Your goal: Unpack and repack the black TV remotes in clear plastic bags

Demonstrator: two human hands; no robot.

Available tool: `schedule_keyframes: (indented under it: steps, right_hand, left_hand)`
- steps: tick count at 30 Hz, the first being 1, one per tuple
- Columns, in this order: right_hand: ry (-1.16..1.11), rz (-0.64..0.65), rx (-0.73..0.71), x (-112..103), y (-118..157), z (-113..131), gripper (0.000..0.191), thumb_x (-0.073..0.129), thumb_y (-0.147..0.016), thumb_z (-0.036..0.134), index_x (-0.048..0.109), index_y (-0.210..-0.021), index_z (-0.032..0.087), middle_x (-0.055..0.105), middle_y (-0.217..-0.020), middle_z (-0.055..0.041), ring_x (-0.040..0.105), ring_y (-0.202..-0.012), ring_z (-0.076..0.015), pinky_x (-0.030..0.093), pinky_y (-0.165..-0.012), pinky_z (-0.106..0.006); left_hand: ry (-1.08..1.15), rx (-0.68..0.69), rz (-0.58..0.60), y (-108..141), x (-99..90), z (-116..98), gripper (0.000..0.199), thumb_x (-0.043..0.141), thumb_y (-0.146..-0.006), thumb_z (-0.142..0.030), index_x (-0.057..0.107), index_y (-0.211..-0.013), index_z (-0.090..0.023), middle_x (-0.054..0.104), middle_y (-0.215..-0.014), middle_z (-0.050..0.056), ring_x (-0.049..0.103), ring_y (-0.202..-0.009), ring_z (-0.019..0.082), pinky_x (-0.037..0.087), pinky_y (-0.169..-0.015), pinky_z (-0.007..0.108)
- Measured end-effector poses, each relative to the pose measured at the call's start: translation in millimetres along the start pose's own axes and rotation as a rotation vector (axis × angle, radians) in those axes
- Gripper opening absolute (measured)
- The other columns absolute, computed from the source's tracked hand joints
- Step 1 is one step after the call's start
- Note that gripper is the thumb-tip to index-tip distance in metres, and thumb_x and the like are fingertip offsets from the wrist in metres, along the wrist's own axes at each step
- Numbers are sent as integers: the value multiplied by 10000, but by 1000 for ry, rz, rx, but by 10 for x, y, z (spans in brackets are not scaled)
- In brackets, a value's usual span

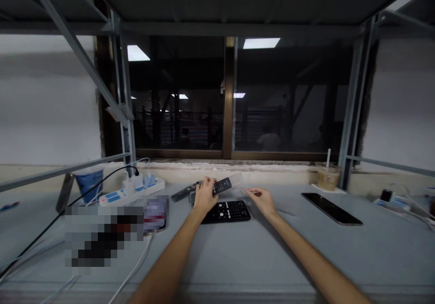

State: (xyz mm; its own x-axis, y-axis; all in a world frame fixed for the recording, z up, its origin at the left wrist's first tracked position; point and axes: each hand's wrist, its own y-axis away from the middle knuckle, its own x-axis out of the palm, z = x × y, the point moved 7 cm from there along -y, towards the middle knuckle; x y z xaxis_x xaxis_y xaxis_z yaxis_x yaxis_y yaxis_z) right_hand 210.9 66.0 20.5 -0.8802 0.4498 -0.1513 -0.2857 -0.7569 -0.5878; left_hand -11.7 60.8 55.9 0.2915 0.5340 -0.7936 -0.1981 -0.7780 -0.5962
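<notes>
My left hand (205, 195) is closed on a dark remote control (222, 185), whose right end sticks out past my fingers with a clear plastic film (237, 180) around or beyond it. Below it, black remotes (234, 210) lie side by side on the grey table. Another dark remote (183, 192) rests behind and left of my left hand. To the right of the film, my right hand (261, 200) has its thumb and forefinger pinched together; whatever they hold is too small to make out.
On the grey table (254, 258), a black phone (331, 209) and a drink cup (327, 178) are at the right. A power strip (156, 186), a blue cup (89, 184), cables and a lit phone (155, 214) occupy the left. Metal shelf posts (351, 100) flank the window.
</notes>
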Motion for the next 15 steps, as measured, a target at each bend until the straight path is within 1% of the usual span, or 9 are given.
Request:
schedule_keyframes:
  steps: [4, 7, 9, 13, 15]
  right_hand:
    - [-29, -41, 8, -31, -11, 14, 311, 590, -633, 440, 681, -660, 144, 685, -735, -101, 596, -656, -205, 450, -650, -328]
    - [-46, -65, 21, -47, -15, 18, 375, 534, -669, 480, 676, -711, 135, 680, -748, -99, 588, -636, -195, 445, -631, -320]
    - [-60, -69, 26, -50, -14, 24, 376, 533, -668, 486, 674, -711, 139, 679, -748, -91, 585, -629, -188, 443, -626, -314]
    - [-55, -48, 3, -35, -8, 44, 316, 589, -641, 448, 682, -677, 148, 684, -771, -97, 598, -693, -197, 449, -675, -317]
    - [-47, -6, -13, 2, 0, 44, 318, 602, -634, 445, 695, -702, 148, 683, -805, -107, 595, -680, -192, 455, -669, -324]
  left_hand:
    - [-16, 46, 75, 19, 74, -74, 390, 536, -673, -138, 417, -1031, -238, 453, -1089, 30, 476, -1023, 196, 305, -871, 314]
    - [-38, 44, 96, 25, 110, -71, 384, 536, -671, -137, 409, -1020, -235, 459, -1086, 29, 473, -1022, 198, 307, -858, 316]
    - [-46, 34, 99, 26, 122, -64, 377, 530, -674, -135, 404, -1017, -232, 461, -1086, 32, 476, -1014, 201, 309, -853, 322]
    - [-32, 35, 94, 28, 124, -62, 374, 519, -682, -117, 402, -1017, -235, 462, -1093, 32, 478, -1017, 201, 309, -857, 324]
    - [-13, 45, 101, 27, 124, -65, 392, 524, -682, -110, 404, -1031, -241, 462, -1103, 31, 475, -1031, 201, 303, -870, 327]
